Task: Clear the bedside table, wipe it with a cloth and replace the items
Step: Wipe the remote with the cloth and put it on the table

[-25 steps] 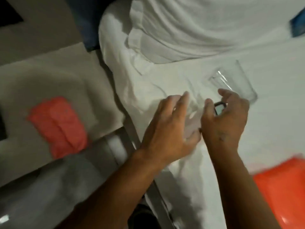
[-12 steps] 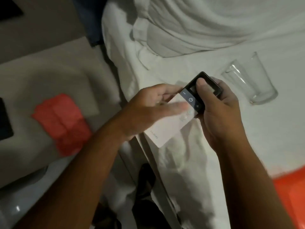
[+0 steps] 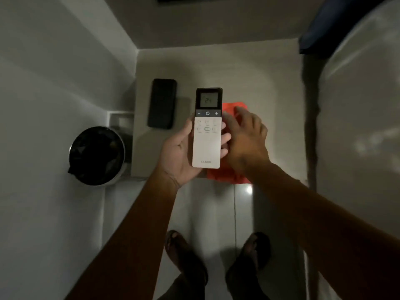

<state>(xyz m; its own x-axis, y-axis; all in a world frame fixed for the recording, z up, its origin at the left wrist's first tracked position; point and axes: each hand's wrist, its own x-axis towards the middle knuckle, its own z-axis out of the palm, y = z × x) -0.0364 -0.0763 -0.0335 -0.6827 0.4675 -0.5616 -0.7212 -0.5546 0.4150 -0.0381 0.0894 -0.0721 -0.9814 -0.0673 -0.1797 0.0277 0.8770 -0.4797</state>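
Observation:
My left hand (image 3: 179, 154) holds a white air-conditioner remote (image 3: 207, 139) upright over the front edge of the pale bedside table (image 3: 255, 87); its dark screen faces me. My right hand (image 3: 244, 135) hovers just right of the remote, fingers spread, touching its right edge and holding nothing. Under my right hand an orange cloth (image 3: 232, 107) lies on the table, reaching its front edge. A black phone (image 3: 162, 103) lies flat on the table's left side.
A round bin lined with a black bag (image 3: 97, 155) stands on the floor left of the table, against the wall. The white bed (image 3: 363, 131) runs along the right. My sandalled feet (image 3: 216, 256) stand on glossy tiles below.
I have turned from the bed to the bedside table. The remote passed from both hands into my left hand alone; my right hand let go. The glass on the bed left the view.

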